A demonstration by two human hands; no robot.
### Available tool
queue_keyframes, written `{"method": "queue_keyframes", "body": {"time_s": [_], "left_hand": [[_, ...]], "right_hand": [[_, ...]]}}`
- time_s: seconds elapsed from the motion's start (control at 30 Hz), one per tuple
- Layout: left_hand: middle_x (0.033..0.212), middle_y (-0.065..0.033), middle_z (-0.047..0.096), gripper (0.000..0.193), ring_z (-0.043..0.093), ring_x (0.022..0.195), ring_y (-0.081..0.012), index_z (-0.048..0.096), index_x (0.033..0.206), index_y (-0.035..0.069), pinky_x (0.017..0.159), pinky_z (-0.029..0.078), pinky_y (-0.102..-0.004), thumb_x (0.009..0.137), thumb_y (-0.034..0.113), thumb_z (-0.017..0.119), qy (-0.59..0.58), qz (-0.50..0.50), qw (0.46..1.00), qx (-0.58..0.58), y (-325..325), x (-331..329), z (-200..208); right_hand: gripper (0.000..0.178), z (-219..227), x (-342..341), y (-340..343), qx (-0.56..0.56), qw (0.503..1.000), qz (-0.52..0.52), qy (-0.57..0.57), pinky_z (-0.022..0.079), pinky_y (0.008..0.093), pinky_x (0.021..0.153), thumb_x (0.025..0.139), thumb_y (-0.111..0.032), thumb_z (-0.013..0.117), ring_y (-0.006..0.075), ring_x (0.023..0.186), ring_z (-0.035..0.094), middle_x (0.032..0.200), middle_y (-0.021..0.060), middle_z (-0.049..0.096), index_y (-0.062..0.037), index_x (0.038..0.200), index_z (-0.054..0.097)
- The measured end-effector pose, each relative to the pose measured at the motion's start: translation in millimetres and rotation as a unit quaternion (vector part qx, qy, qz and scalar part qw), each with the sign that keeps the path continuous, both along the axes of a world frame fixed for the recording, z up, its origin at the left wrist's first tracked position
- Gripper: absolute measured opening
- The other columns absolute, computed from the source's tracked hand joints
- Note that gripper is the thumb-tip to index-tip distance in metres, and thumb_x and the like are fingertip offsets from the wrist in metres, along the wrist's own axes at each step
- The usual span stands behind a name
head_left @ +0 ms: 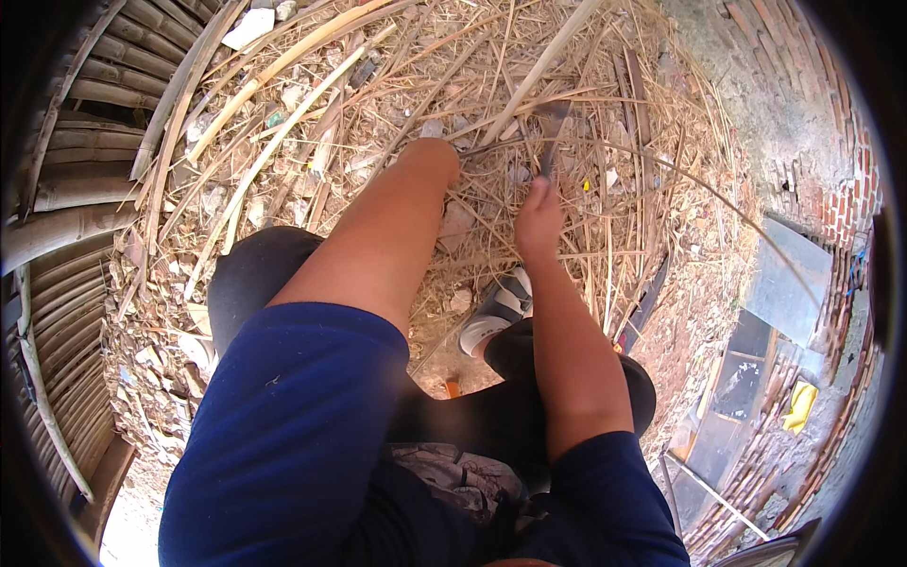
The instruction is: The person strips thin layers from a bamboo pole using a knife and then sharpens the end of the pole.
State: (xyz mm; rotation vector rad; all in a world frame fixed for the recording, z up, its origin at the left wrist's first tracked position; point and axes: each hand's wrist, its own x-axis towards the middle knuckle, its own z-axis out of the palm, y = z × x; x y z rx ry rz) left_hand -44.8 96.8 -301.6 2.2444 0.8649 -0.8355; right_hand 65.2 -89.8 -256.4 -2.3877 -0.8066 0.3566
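My right hand (539,225) is closed around a narrow, dark-bladed knife (547,161). Its blade points away from me and blurs at the far end. My left arm (378,227) reaches forward and ends in a rounded shape at its far end. The fingers of that hand are hidden from view. A long, thin bamboo strip (704,178) runs just beyond the knife and bends down to the right. Whether my left hand holds this strip cannot be seen. Beneath both arms lies a litter of dry bamboo splints and straw (491,203).
Split bamboo poles (274,142) lie slantwise at the far left, beside a bamboo slat structure (80,194). A worn brick wall (803,104) rises on the right, with a grey sheet (789,274) and a yellow object (799,406) near it. My shoe (501,307) rests between my arms.
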Motion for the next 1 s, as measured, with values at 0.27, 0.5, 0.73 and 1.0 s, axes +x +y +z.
{"method": "queue_keyframes", "body": {"time_s": [0.27, 0.5, 0.73, 1.0], "left_hand": [[0.127, -0.0106, 0.069, 0.038, 0.067, 0.115, -0.03, 0.072, 0.123, 0.013, 0.094, 0.056, -0.0455, 0.09, 0.031, 0.067, 0.018, -0.009, 1.0, -0.006, -1.3, 1.2, 3.3], [0.128, -0.0108, 0.068, 0.041, 0.068, 0.114, -0.03, 0.071, 0.126, 0.013, 0.094, 0.056, -0.0459, 0.091, 0.035, 0.066, 0.022, -0.03, 0.999, -0.005, -0.7, 1.5, 7.1], [0.127, -0.0107, 0.069, 0.04, 0.068, 0.113, -0.0299, 0.071, 0.125, 0.011, 0.093, 0.056, -0.0455, 0.092, 0.032, 0.065, -0.006, -0.011, 1.0, 0.008, -8.7, -5.7, 0.1], [0.125, -0.0114, 0.07, 0.036, 0.069, 0.112, -0.03, 0.072, 0.122, 0.01, 0.091, 0.057, -0.0458, 0.092, 0.027, 0.063, 0.023, 0.013, 1.0, -0.016, -7.5, -0.7, -1.5]], "right_hand": [[0.052, -25.9, 13.5, -5.1, -0.052, 0.989, 0.017, 0.135, 0.046, 0.0518, 0.073, 0.104, -0.043, 0.046, 0.0449, 0.078, 0.062, 0.081, 0.0259, 0.065, 0.0041, 0.09, 0.063], [0.042, 40.7, 0.2, 24.9, 0.149, 0.976, -0.049, 0.152, 0.046, 0.0493, 0.065, 0.105, -0.036, 0.047, 0.043, 0.069, 0.06, 0.071, 0.0216, 0.059, 0.0026, 0.095, 0.058], [0.051, -22.9, -21.1, -13.9, -0.163, 0.983, 0.064, 0.051, 0.049, 0.0547, 0.08, 0.105, -0.044, 0.043, 0.0498, 0.085, 0.063, 0.089, 0.0289, 0.066, 0.0033, 0.096, 0.06], [0.056, -24.7, 14.7, -1.6, -0.002, 0.995, -0.024, 0.101, 0.047, 0.0554, 0.084, 0.106, -0.046, 0.039, 0.0493, 0.09, 0.063, 0.09, 0.0274, 0.067, 0.0042, 0.099, 0.063]]}}
